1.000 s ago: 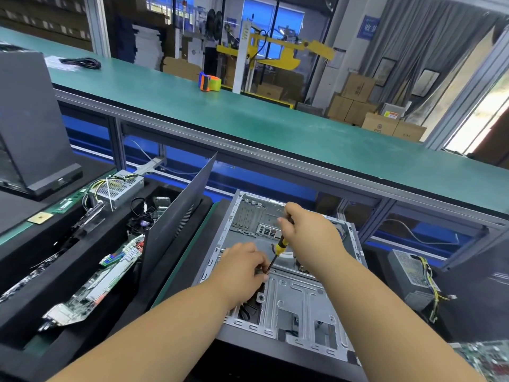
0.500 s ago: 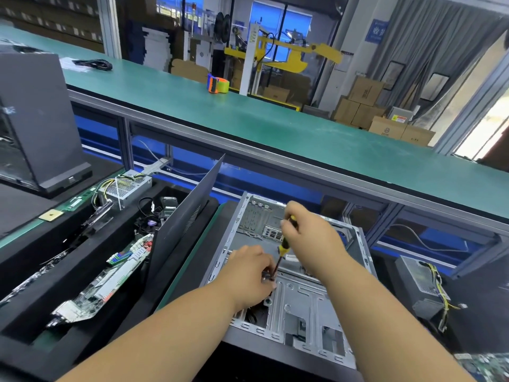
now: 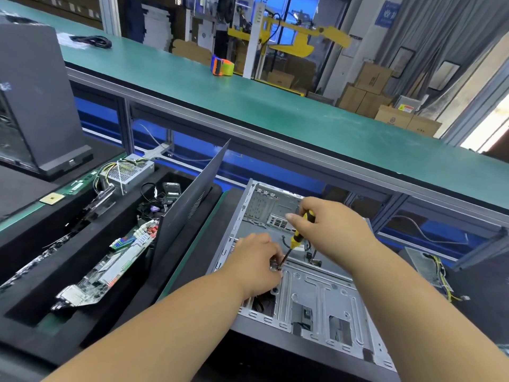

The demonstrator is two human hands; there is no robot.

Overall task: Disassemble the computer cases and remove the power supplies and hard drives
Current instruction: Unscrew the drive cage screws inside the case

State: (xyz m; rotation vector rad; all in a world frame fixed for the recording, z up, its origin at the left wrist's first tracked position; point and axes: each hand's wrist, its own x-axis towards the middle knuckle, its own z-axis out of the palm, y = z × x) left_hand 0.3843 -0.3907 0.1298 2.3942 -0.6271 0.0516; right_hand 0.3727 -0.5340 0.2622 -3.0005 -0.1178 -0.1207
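1. Since the earlier frame, the view has shifted; both hands stay at the same spot.
2. Open computer case (image 3: 316, 296), lower centre, long axis running up-frame.
3. Right hand (image 3: 334, 230) grips the screwdriver (image 3: 298, 235), tip pointing down-left.
4. Left hand (image 3: 257, 261) pinches something small at the tip.

Both forearms are bare to the frame's edge (no sleeves, gloves, rings or watch showing).

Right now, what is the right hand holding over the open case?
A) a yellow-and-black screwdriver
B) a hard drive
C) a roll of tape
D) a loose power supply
A: the right hand grips a yellow-and-black screwdriver, its tip down at the left hand's fingers inside the open case.
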